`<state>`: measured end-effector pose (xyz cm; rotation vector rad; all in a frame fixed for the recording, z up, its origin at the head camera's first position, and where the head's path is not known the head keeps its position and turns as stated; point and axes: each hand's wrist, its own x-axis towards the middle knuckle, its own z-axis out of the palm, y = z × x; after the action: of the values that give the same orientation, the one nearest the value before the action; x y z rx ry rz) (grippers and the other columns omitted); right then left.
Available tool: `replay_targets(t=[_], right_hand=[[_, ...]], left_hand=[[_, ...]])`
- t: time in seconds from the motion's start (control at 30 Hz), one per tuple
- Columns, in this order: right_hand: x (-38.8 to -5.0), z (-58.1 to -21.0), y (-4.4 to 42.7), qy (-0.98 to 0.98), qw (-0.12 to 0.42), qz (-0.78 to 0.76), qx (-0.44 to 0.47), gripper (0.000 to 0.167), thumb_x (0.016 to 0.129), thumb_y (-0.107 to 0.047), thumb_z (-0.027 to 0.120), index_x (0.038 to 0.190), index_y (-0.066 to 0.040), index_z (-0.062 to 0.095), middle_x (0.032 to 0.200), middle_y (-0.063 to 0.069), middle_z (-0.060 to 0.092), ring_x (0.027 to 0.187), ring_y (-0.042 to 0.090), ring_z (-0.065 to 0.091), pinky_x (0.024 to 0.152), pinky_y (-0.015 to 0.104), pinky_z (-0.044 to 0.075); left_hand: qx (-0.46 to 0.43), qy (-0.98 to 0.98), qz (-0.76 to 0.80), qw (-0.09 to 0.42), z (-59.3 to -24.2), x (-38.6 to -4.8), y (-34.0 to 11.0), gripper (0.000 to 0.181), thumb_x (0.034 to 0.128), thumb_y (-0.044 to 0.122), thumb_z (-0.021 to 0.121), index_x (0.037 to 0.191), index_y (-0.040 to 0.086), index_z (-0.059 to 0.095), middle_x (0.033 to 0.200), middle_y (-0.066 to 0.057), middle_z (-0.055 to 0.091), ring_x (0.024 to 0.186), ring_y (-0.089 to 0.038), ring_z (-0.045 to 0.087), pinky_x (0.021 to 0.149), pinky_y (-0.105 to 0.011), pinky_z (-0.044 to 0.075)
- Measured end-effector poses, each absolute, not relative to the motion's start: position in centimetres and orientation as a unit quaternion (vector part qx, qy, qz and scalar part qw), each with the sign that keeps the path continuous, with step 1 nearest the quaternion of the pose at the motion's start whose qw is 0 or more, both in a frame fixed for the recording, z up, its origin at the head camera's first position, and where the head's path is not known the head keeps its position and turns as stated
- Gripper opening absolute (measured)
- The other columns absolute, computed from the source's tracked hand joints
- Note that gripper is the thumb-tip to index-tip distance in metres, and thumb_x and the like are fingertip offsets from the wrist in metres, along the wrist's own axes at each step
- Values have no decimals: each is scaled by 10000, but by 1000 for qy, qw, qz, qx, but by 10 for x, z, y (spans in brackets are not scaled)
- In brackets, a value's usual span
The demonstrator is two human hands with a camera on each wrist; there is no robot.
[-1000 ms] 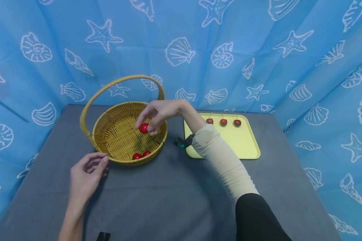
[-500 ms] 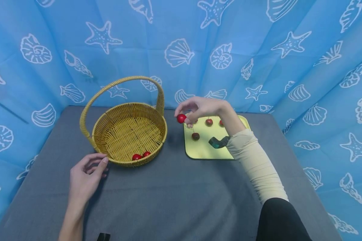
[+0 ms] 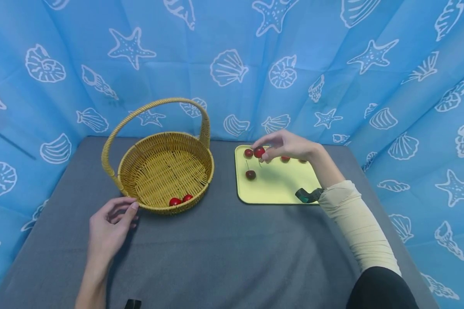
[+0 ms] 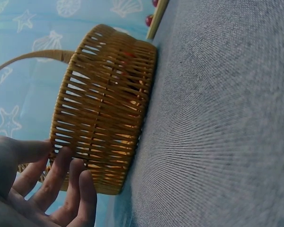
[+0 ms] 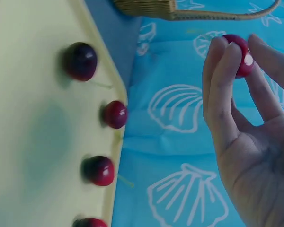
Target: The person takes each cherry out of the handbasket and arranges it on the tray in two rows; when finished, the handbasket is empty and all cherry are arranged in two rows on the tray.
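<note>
My right hand pinches a red cherry between thumb and fingertips. It is above the back left part of a yellow tray, with the stem hanging down. In the right wrist view, the held cherry appears above several dark red cherries lying on the tray. One tray cherry sits nearer the front left, and others line the back edge, partly behind my hand. My left hand grips the near left rim of a woven basket with thumb and fingers. Two cherries lie inside near its front wall.
The basket's tall arched handle rises over its back left side. Grey cloth covers the table, and a blue shell-print curtain hangs behind and at the sides. A dark strap end sticks out from my right wrist.
My right hand has carried the cherry from over the basket rightward to over the tray, uncovering the tray's left cherries. My left hand has stayed on the basket rim.
</note>
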<state>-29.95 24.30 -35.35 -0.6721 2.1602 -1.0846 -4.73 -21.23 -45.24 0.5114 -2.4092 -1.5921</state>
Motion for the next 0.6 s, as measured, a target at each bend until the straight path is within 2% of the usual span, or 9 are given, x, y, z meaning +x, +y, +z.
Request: replay_targets(t=[0.03, 0.1, 0.17, 0.23, 0.27, 0.33, 0.43, 0.5, 0.6], right_hand=[[-298, -355, 246, 818, 313, -416, -245, 433, 1018, -197, 761, 1435, -120, 677, 1165, 111, 806, 1055, 341, 766, 549, 232, 403], [-294, -360, 250, 817, 314, -426, -228, 379, 1047, -244, 738, 1405, -126, 696, 1190, 121, 810, 1155, 402, 764, 584, 267, 358], [-292, -365, 255, 818, 310, -431, -222, 350, 1068, -269, 718, 1381, -113, 708, 1239, 132, 808, 1253, 454, 735, 706, 320, 466], [-289, -369, 260, 816, 304, -440, -219, 343, 1072, -263, 715, 1364, -83, 712, 1262, 141, 803, 1283, 448, 725, 902, 442, 554], [-287, -371, 262, 815, 301, -443, -220, 348, 1065, -249, 725, 1360, -65, 711, 1267, 142, 802, 1286, 427, 728, 1007, 515, 558], [-285, -376, 266, 818, 290, -442, -225, 363, 1043, -230, 755, 1357, -52, 712, 1266, 129, 802, 1269, 358, 744, 1146, 559, 537], [-281, -382, 270, 822, 280, -442, -223, 379, 1003, -209, 803, 1349, -74, 727, 1270, 103, 791, 1228, 269, 750, 1137, 405, 573], [-278, -387, 272, 830, 275, -435, -216, 413, 988, -210, 820, 1368, -80, 722, 1310, 93, 778, 1212, 240, 758, 1083, 317, 577], [-274, -395, 276, 839, 266, -428, -206, 459, 982, -212, 827, 1397, -58, 706, 1415, 93, 734, 1257, 252, 744, 1054, 278, 580]], left_hand=[[172, -817, -540, 103, -452, -47, -212, 288, 1059, 274, 735, 1296, 112, 716, 991, 142, 768, 821, -42, 756, 683, -188, 655], [168, -816, -543, 102, -452, -47, -213, 287, 1060, 276, 732, 1296, 112, 714, 1009, 124, 775, 828, -42, 758, 689, -192, 659], [166, -815, -546, 99, -451, -46, -214, 293, 1062, 282, 730, 1300, 111, 711, 1030, 107, 780, 834, -39, 758, 692, -196, 661], [164, -814, -548, 95, -450, -46, -214, 300, 1064, 289, 726, 1305, 111, 707, 1046, 96, 784, 840, -35, 758, 697, -198, 663], [164, -814, -549, 94, -450, -46, -214, 301, 1065, 294, 725, 1304, 112, 707, 1050, 94, 785, 841, -34, 759, 699, -199, 664], [165, -814, -549, 92, -450, -46, -214, 306, 1065, 301, 724, 1307, 114, 706, 1041, 111, 780, 842, -32, 759, 702, -197, 664], [169, -815, -547, 92, -449, -46, -214, 305, 1065, 301, 725, 1308, 117, 707, 1022, 143, 772, 842, -32, 759, 703, -192, 662], [172, -814, -547, 92, -449, -46, -214, 304, 1063, 300, 726, 1306, 118, 708, 1014, 152, 768, 841, -34, 759, 704, -190, 662], [175, -814, -546, 93, -450, -47, -213, 309, 1060, 303, 730, 1306, 116, 709, 1001, 172, 757, 839, -31, 759, 702, -186, 660]])
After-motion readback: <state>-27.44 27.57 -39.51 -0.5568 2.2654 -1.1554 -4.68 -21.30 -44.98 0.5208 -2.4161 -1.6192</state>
